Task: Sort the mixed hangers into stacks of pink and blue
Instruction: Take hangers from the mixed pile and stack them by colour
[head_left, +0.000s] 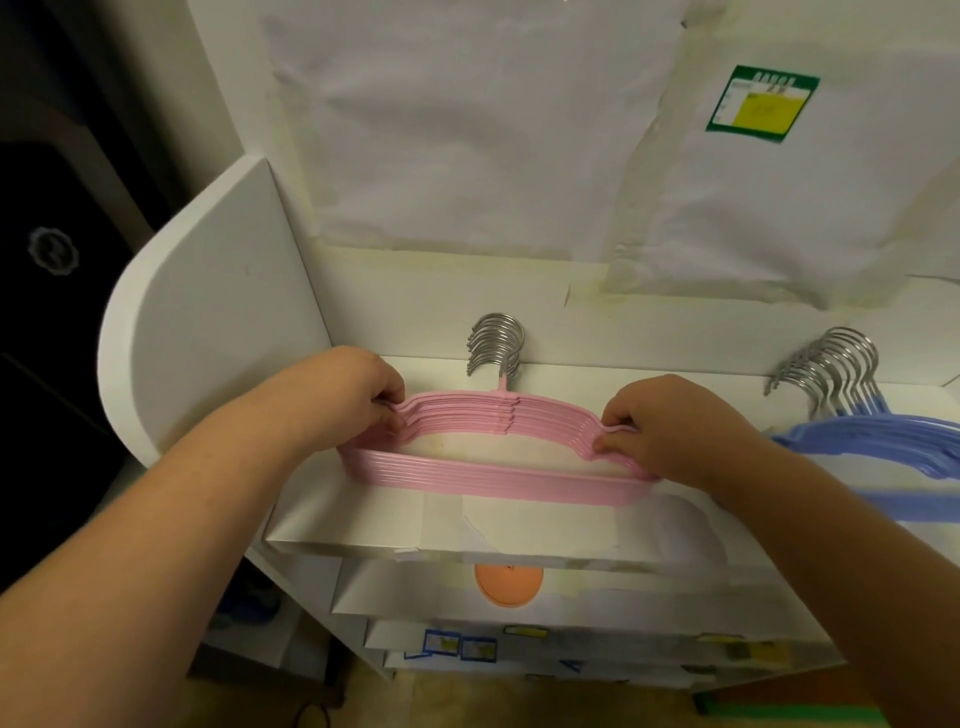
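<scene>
A: What have we got in the middle of the frame?

B: The pink stack (498, 462). It lies flat on the white shelf (332, 525), and its long way runs left to right across the frame. All the metal hooks (496, 343) point up toward the wall (467, 156).

A: And where are our hands?

B: One at each end. Our left hand (358, 389) is on the left end, with the fingers curled round the pink bars. Our right hand (660, 421) is on the right end, pinching the bars between thumb and fingers. So both grips are closed tight on the pink stack.

A: Which hand is nearer to it?

B: They are the same. Each one is touching its own end, and the stack sits right between them.

A: Where are the blue ones?

B: The blue stack (883, 447) is at the right edge of the frame, on the same shelf. It lies near our right hand but does not touch the pink stack. Its hooks point up too. Part of it runs out of the frame.

A: Do we see any loose hangers to sort?

B: No, none that we can see. We think the sorting is almost done, and we are just squeezing the pink ones so they line up.

A: What matters for the next move?

B: We guess both hands should push in along that long left-to-right line, evenly. If one end gets pushed more, the stack could swing and the bars could fan out.
</scene>
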